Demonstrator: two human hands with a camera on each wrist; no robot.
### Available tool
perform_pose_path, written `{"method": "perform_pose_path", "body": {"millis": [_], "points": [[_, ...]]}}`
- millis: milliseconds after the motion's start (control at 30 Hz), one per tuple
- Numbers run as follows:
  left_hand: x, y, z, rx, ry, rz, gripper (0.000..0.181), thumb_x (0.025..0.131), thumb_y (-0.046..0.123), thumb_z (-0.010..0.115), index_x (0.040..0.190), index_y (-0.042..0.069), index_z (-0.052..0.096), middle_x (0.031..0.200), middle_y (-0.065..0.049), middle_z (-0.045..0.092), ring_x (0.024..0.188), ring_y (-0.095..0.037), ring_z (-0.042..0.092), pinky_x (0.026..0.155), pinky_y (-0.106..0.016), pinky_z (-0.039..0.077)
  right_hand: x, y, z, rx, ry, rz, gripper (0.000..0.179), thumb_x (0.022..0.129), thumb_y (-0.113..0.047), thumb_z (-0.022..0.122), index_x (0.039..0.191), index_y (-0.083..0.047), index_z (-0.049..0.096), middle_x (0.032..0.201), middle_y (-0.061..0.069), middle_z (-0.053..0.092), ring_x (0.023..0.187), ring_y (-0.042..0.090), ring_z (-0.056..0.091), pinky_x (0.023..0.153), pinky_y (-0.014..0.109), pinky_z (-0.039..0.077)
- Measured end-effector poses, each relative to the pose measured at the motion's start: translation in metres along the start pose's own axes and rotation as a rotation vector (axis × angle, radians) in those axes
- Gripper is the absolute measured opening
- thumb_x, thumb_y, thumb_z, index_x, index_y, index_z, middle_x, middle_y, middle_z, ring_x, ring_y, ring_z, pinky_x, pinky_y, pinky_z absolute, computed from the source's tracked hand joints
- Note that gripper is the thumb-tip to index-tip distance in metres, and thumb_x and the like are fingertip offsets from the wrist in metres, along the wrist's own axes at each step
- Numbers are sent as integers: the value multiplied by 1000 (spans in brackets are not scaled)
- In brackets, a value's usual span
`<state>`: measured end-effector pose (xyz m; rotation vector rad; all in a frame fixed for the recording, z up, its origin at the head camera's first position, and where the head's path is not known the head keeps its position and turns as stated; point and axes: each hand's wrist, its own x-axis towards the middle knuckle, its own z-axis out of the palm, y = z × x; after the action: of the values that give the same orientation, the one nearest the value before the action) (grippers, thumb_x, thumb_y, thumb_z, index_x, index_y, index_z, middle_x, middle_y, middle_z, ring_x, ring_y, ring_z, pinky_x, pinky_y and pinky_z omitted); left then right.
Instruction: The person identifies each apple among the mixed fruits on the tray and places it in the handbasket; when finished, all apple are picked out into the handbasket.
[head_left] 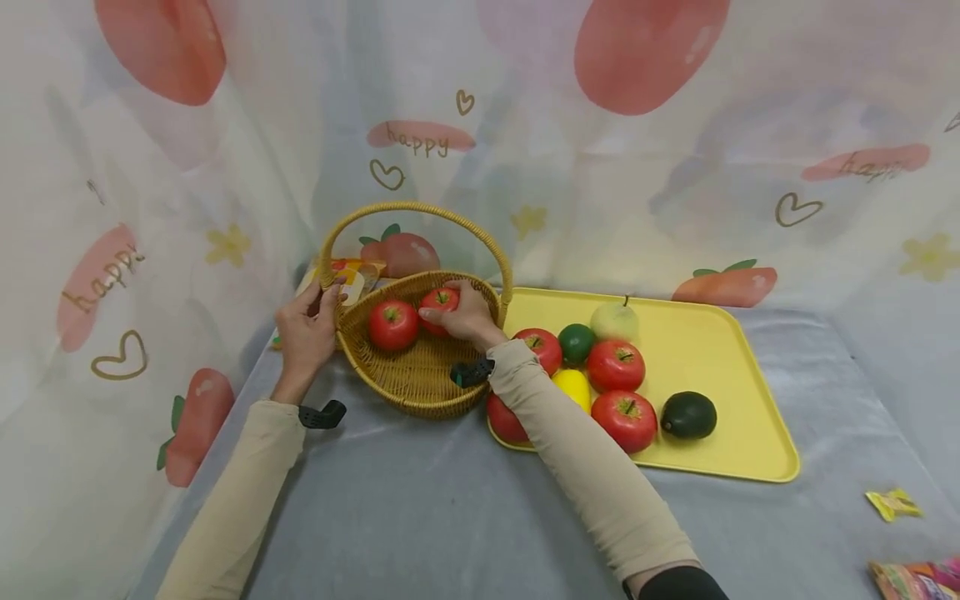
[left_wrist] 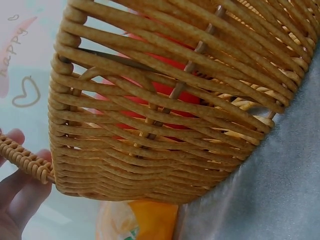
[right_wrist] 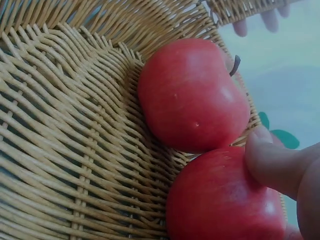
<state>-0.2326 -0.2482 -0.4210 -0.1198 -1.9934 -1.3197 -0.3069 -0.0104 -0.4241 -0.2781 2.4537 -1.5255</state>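
A wicker basket [head_left: 420, 379] with a tall arched handle stands tilted toward me. Near the foot of that handle, my left hand [head_left: 306, 333] pinches it between thumb and fingers; the left wrist view shows the woven side [left_wrist: 150, 115] up close. Inside the basket, my right hand [head_left: 468, 312] holds a red apple [head_left: 441, 302], its thumb pressed on the skin. Touching that apple on its left is another red apple [head_left: 393, 325], clearly seen in the right wrist view [right_wrist: 192, 95]. Some of the right fingers are hidden behind the held apple.
Right of the basket, a yellow tray [head_left: 720, 358] bears several red apples [head_left: 625, 421], a yellow fruit [head_left: 573, 387], a pale round fruit [head_left: 615, 320] and dark green fruits [head_left: 688, 415]. A snack package [head_left: 358, 275] lies behind the basket; small wrappers [head_left: 894, 504] lie far right.
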Motion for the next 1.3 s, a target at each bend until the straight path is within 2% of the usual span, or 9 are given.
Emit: {"method": "perform_pose_path", "body": {"millis": [33, 167, 467, 667, 767, 867, 1000, 1100, 1300], "points": [[-1, 5, 0, -1, 1, -3, 29, 108, 3, 60, 131, -10, 70, 120, -30, 74, 88, 22, 64, 77, -4, 51, -1, 1, 0, 5, -5, -2, 71, 98, -28, 78, 155, -5, 43, 145, 23, 54, 128, 38, 59, 105, 48, 53], [-4, 19, -3, -18, 11, 9, 27, 106, -2, 60, 128, -14, 70, 118, -33, 74, 87, 23, 63, 75, -4, 51, -2, 0, 0, 18, -44, 5, 74, 98, -29, 77, 157, -5, 41, 146, 23, 54, 129, 38, 59, 105, 47, 53], [-4, 20, 2, 17, 7, 9, 28, 107, 1, 60, 131, -11, 70, 118, -30, 75, 87, 24, 61, 75, -2, 47, -15, -9, -10, 25, -34, 16, 80, 96, -29, 80, 161, -10, 38, 149, 20, 53, 133, 37, 56, 108, 49, 51], [-5, 3, 2, 18, 23, -14, 29, 108, 6, 60, 132, -6, 72, 120, -27, 76, 87, 20, 65, 72, -2, 47, -43, -30, -25, -19, -78, -116, 77, 96, -33, 80, 160, -13, 43, 154, 18, 50, 140, 36, 53, 113, 51, 48], [-4, -10, 1, 24, 19, -15, 29, 109, 9, 61, 131, -4, 73, 121, -24, 76, 88, 18, 67, 72, -2, 47, -65, -36, -38, 88, -125, -215, 59, 100, -28, 76, 152, -12, 55, 153, 11, 55, 143, 33, 55, 117, 52, 46], [-5, -13, -1, 13, 21, -16, 29, 108, 10, 62, 132, -1, 73, 121, -21, 77, 89, 16, 69, 73, -2, 49, -90, -36, -54, 192, -153, -297, 41, 102, -21, 74, 141, -12, 66, 146, 5, 64, 139, 28, 60, 116, 47, 49], [-5, -11, -2, 25, 29, -13, 30, 108, 12, 63, 134, 2, 73, 121, -20, 78, 89, 14, 70, 75, -2, 49, -122, -22, -83, 242, -132, -335, 33, 101, -15, 74, 133, -11, 71, 136, 7, 70, 127, 26, 68, 108, 37, 55], [-7, -2, -1, 24, 40, -6, 29, 108, 8, 62, 132, -3, 73, 119, -26, 77, 88, 16, 68, 75, -1, 48, -143, -1, -109, 207, -99, -311, 37, 100, -17, 76, 137, -13, 69, 138, 9, 69, 129, 33, 66, 107, 40, 56], [-10, 24, 2, 21, 40, 21, 27, 107, 2, 60, 127, -13, 71, 116, -34, 74, 87, 26, 60, 77, 0, 47, -177, 52, -156, -24, 29, -237, 55, 92, -27, 86, 141, -18, 65, 142, 14, 67, 132, 41, 62, 110, 59, 51]]}}
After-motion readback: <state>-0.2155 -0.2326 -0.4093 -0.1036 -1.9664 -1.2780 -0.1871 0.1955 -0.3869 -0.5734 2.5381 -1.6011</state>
